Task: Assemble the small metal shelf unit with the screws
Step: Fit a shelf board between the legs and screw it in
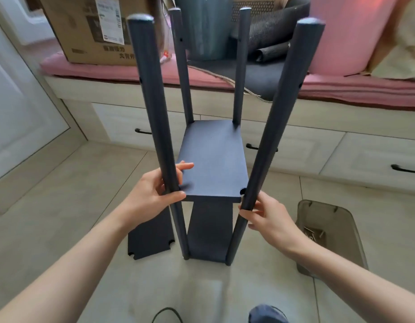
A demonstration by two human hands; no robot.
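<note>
Head camera view, looking down past two bare forearms at a dark blue-grey shelf unit (215, 164) standing upright on a pale tiled floor (61, 206). The unit has four round posts rising from a bottom panel (208, 234) that rests on the floor. A second flat panel, the middle shelf (213, 159), sits partway up between the posts, its near edge level with the hands.

The left hand (152, 192) curls around the near left post (155, 108), thumb in front at the shelf's near left corner and fingertips reaching onto the top of the shelf. The right hand (267, 215) pinches the near right post (276, 127) just below the shelf's near right corner, thumb and fingers closed on the tube. A notch in that corner of the shelf sits against the post. Small holes show in the posts higher up.

A loose panel (152, 236) with notched corners lies flat on the floor just left of the unit, partly under the left wrist. To the right of the unit, on the floor, stands a translucent grey tray (330, 215) with small metal pieces inside, too blurred to identify.

Beyond the unit runs a low bench with drawers (122, 127) and dark handles, topped by a pink cushion (89, 68). On the cushion's left end sits a cardboard box (89, 31) with a printed label; a grey bin (206, 29) and rolled dark mesh mats (271, 40) sit toward the middle, and a pink roll (348, 33) toward the right end.
</note>
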